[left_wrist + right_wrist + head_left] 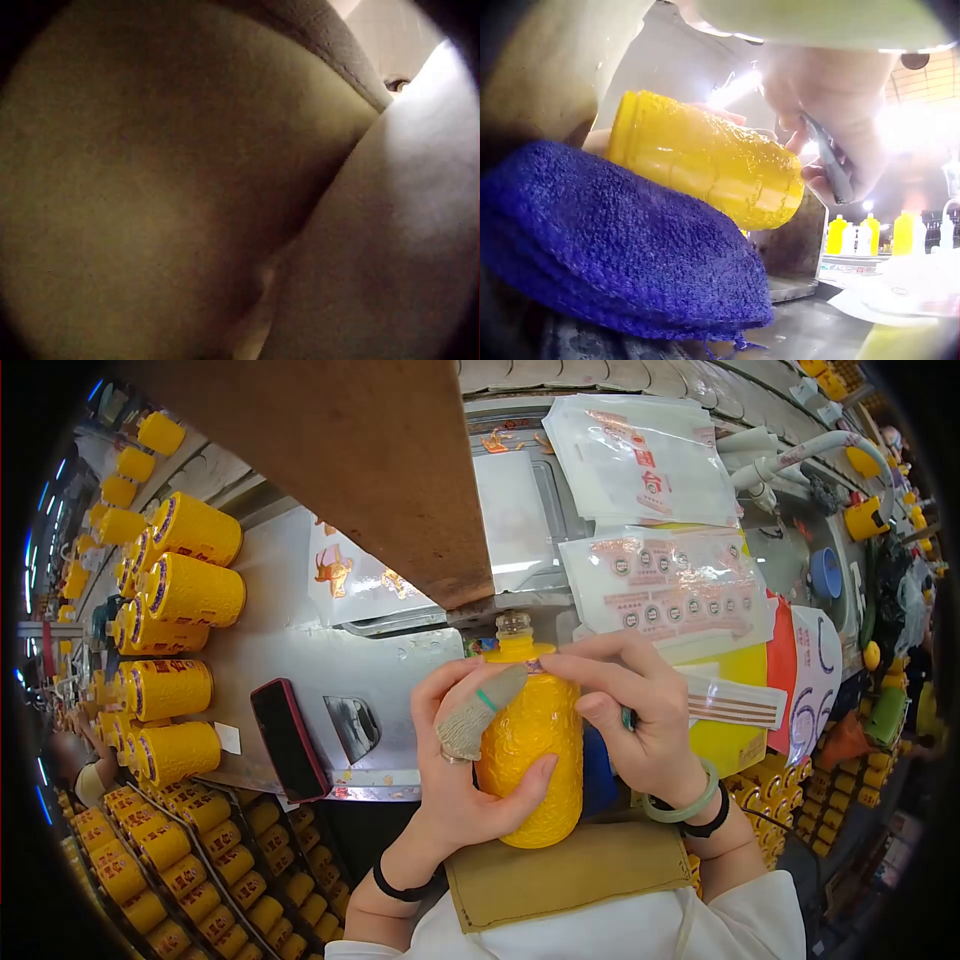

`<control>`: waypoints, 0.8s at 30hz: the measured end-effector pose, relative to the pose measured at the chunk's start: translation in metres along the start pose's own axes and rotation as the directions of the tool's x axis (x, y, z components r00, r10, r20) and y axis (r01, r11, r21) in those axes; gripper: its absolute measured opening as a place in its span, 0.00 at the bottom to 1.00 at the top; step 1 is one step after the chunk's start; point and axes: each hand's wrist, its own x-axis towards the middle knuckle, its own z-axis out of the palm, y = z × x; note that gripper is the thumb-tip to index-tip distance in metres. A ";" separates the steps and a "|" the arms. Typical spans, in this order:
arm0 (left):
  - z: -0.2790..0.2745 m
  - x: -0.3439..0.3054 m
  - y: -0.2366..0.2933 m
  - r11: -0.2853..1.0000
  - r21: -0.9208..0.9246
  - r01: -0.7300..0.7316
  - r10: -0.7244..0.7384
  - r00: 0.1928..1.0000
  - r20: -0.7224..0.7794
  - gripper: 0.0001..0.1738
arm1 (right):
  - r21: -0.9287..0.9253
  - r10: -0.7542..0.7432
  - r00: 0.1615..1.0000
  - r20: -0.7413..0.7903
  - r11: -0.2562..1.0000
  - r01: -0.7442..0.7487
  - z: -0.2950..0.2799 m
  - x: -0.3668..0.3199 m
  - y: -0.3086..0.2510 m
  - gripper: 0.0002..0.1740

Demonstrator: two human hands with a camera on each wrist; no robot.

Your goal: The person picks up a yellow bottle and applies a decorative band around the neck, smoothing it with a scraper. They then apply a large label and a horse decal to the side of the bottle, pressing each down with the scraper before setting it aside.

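A textured yellow bottle (540,770) with a bare clear glass neck (514,626) stands out in front of the apron. My left hand (455,760) grips it from the side, thumb across its front. One left finger wears a grey fabric finger cover (468,728) with a teal stripe. My right hand (640,705) has its fingertips at the small label on the bottle's shoulder. A slim dark grey tool (829,161) is held in the right hand's fingers in the right wrist view. The left wrist view is filled by blurred skin and cloth.
A blue towel (622,240) lies below the bottle. Printed plastic sheets (655,470) are stacked behind the right hand. To the left lie a phone (289,740) and several yellow bottles (190,590). A brown beam (350,450) crosses overhead, near the bottle's neck.
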 end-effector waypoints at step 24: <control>-0.004 0.004 -0.011 0.984 -0.173 0.034 -0.043 0.998 -0.045 0.39 | 0.033 0.000 1.000 -0.016 0.999 0.000 -0.001 -0.002 0.002 0.17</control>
